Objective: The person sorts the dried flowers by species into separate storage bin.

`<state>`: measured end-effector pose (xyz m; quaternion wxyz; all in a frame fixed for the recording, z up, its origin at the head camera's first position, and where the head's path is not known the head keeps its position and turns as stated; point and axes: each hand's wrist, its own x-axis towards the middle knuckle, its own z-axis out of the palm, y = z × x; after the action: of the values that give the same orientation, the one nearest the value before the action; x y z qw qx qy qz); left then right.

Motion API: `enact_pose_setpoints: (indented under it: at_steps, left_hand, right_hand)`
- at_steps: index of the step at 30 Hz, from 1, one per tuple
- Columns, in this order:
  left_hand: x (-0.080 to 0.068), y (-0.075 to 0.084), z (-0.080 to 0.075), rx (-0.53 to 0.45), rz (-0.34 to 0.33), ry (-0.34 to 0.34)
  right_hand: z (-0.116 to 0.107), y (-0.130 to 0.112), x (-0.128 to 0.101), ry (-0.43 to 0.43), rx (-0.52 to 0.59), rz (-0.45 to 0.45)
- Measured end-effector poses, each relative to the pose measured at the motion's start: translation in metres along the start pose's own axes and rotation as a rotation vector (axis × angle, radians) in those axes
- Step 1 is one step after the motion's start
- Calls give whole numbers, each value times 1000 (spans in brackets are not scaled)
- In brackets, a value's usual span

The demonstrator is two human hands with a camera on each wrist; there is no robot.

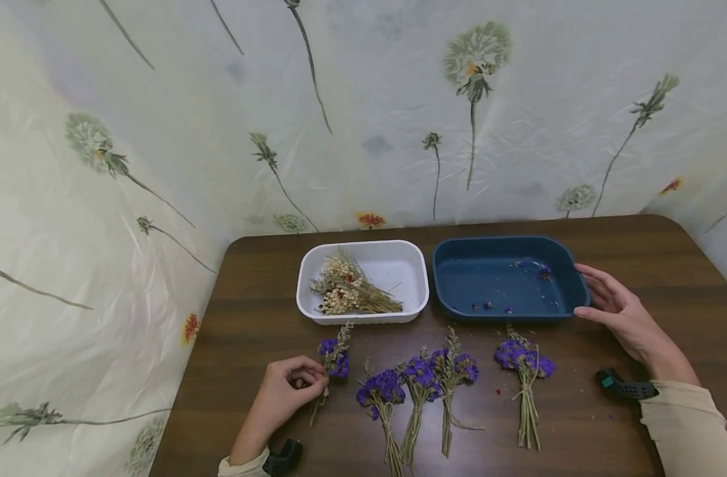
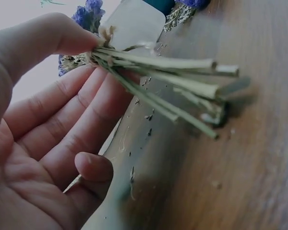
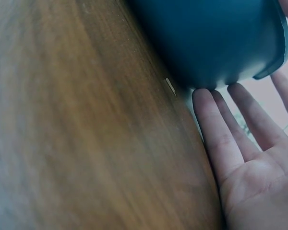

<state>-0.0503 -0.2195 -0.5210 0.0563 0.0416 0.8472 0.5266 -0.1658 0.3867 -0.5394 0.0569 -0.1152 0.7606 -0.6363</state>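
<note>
Between thumb and fingers, my left hand (image 1: 293, 389) pinches a small bunch of dried purple flowers (image 1: 335, 358) by its tied stems. In the left wrist view the cut stem ends (image 2: 201, 84) point away from the palm, with twine round them. My right hand (image 1: 622, 315) touches the right end of a dark blue tray (image 1: 506, 315). Its fairly straight fingers (image 3: 216, 124) press against the tray's outer wall in the right wrist view. Loose purple petals and crumbs lie inside that tray.
Several purple bunches lie along the front, three close together beside a middle bunch (image 1: 421, 381), and a tied one (image 1: 525, 384) farther right. Left of the blue tray stands a white tray (image 1: 407, 265) holding cream dried flowers (image 1: 345, 285). Crumbs dot the wooden table (image 1: 250, 298).
</note>
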Motion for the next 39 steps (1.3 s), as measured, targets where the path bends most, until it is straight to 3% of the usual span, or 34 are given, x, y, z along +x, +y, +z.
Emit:
enact_pose_setpoints:
  at_steps: [8, 14, 27, 39]
  left_hand:
    - [-1, -1, 1, -26, 27, 3]
    - [-2, 0, 2, -55, 26, 17]
    - [0, -2, 6, -96, 82, 23]
    - [9, 14, 8, -73, 103, 33]
  right_hand:
    - [0, 4, 1, -2, 67, -19]
    - [-1, 1, 3, -12, -15, 6]
    - [1, -3, 3, -5, -34, 12]
    - [0, -1, 1, -3, 2, -6]
